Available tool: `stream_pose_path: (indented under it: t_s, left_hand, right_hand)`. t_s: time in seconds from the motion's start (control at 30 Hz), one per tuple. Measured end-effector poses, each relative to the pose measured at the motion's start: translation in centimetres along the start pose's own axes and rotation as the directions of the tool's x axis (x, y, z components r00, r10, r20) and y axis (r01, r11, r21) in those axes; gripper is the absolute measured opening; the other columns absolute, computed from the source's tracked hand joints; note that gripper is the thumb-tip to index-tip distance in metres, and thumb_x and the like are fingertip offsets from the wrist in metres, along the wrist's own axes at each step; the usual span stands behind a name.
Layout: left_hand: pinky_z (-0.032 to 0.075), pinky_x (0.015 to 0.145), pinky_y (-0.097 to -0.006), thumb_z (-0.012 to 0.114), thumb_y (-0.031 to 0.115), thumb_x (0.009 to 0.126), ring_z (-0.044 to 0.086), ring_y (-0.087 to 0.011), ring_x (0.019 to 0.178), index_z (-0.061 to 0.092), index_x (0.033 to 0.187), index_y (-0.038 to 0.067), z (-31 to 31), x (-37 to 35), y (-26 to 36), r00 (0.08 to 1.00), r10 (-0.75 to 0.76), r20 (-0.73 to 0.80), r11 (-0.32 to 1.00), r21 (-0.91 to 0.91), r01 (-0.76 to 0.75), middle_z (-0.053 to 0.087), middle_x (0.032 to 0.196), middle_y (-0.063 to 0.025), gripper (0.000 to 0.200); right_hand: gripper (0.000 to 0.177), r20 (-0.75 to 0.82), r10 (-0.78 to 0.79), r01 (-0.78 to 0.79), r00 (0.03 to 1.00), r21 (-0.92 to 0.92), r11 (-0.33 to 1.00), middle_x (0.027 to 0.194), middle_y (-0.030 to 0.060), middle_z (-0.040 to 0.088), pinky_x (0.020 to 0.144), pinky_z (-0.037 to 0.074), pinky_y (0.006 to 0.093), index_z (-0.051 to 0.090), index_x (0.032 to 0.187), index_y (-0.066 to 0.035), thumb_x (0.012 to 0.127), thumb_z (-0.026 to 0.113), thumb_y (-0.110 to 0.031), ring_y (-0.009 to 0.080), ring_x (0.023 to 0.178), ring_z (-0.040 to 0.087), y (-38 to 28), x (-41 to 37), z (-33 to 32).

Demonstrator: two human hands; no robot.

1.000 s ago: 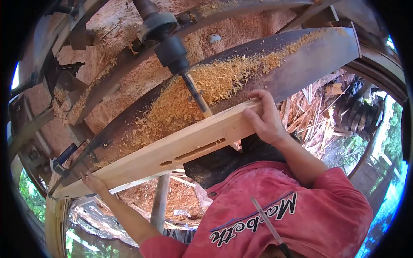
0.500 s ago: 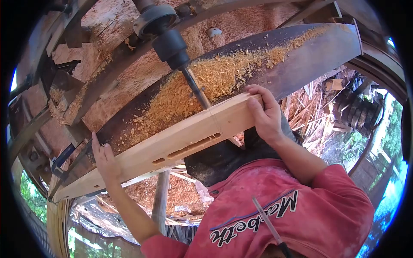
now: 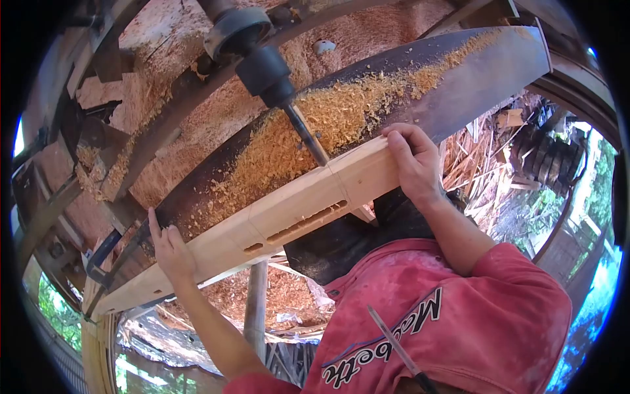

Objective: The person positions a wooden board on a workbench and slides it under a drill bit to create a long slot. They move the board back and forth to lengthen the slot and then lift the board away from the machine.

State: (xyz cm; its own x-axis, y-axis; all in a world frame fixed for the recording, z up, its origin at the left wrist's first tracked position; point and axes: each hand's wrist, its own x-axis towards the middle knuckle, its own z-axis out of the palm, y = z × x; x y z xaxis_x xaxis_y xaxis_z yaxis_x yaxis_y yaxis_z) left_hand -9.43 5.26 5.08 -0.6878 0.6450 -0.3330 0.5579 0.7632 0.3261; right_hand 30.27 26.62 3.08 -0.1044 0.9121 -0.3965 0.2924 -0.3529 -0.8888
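A long pale wooden beam (image 3: 223, 243) lies slanted along the edge of a dark metal table (image 3: 482, 82). Cut into its near face are a long slot (image 3: 307, 221) and a short one (image 3: 253, 247). My right hand (image 3: 418, 164) grips the beam's right end, fingers over the top and thumb on the near side. Farther left, my left hand (image 3: 174, 255) is held round the beam, its index finger stretched out past the far edge. Between the hands, a drill bit (image 3: 307, 136) in a black chuck (image 3: 265, 73) meets the beam's upper edge beside a pencil line.
Wood chips (image 3: 335, 121) are heaped on the table behind the beam. A dark clamp (image 3: 102, 256) stands at the left end. Below the beam is a round post (image 3: 256, 305). A thin grey rod with a dark end (image 3: 397, 345) shows before the red shirt (image 3: 459, 328).
The view has tilted slightly, so the beam, the bit and both hands appear a little farther right. My right thumb sits closer to the beam's top edge. Both hands stay on the beam.
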Motion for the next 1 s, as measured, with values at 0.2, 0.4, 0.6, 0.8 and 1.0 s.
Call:
stream_pose_path:
  t_s: [0.2, 0.4, 0.6, 0.8, 1.0]
  left_hand:
    - [0.038, 0.108, -0.0391, 0.040, 0.021, 0.101, 0.048, -0.0330, 0.135, 0.064, 0.103, -0.011, 0.4, 0.2, -0.3, 0.998, 0.060, -0.019, 0.997, 0.051, -0.059, 0.039, 0.159, -0.0131, 0.040]
    - [0.031, 0.114, -0.0399, 0.041, 0.020, 0.100, 0.042, -0.0344, 0.140, 0.061, 0.112, -0.013, 0.5, 0.4, -0.8, 0.996, 0.076, -0.037, 0.996, 0.048, -0.074, 0.041, 0.157, -0.0156, 0.040]
    - [0.030, 0.115, -0.0393, 0.042, 0.020, 0.100, 0.041, -0.0339, 0.140, 0.060, 0.118, -0.012, 0.5, 0.5, -1.1, 0.995, 0.090, -0.047, 0.994, 0.070, -0.087, 0.043, 0.156, -0.0152, 0.041]
    - [0.030, 0.115, -0.0398, 0.043, 0.020, 0.100, 0.041, -0.0340, 0.140, 0.062, 0.111, -0.011, 0.5, 0.4, -0.7, 0.994, 0.088, -0.071, 0.995, 0.063, -0.083, 0.044, 0.155, -0.0151, 0.038]
    - [0.030, 0.115, -0.0405, 0.043, 0.020, 0.100, 0.042, -0.0349, 0.139, 0.063, 0.101, -0.012, 0.3, 0.6, -0.1, 0.994, 0.073, -0.078, 0.997, 0.035, -0.070, 0.045, 0.154, -0.0151, 0.037]
  right_hand:
    - [0.019, -0.008, -0.021, 0.020, 1.000, -0.069, 0.997, 0.090, -0.0038, 0.064, 0.076, 0.047, 0.0217, 0.068, 0.104, 0.000, 0.098, 0.067, -0.019, 0.0035, 0.083, 0.055, 0.1, 0.5, -0.2]
    - [0.020, -0.028, -0.007, 0.004, 1.000, -0.078, 0.997, 0.088, -0.0035, 0.065, 0.075, 0.047, 0.0222, 0.069, 0.103, 0.000, 0.098, 0.067, -0.019, 0.0038, 0.082, 0.055, 0.2, 0.7, 0.0]
    - [0.021, -0.033, -0.054, 0.049, 0.998, -0.122, 0.991, 0.087, -0.0020, 0.066, 0.076, 0.047, 0.0229, 0.070, 0.103, 0.000, 0.097, 0.068, -0.020, 0.0046, 0.083, 0.056, 0.2, 0.9, 0.1]
    - [0.022, -0.043, -0.043, 0.037, 0.998, -0.122, 0.992, 0.089, -0.0009, 0.067, 0.078, 0.048, 0.0238, 0.070, 0.103, 0.001, 0.097, 0.068, -0.021, 0.0053, 0.085, 0.057, 0.3, 1.0, 0.1]
    - [0.021, -0.054, -0.039, 0.034, 0.998, -0.093, 0.995, 0.090, -0.0009, 0.067, 0.079, 0.047, 0.0237, 0.069, 0.104, 0.000, 0.097, 0.067, -0.019, 0.0053, 0.086, 0.057, -0.2, 1.1, 0.7]
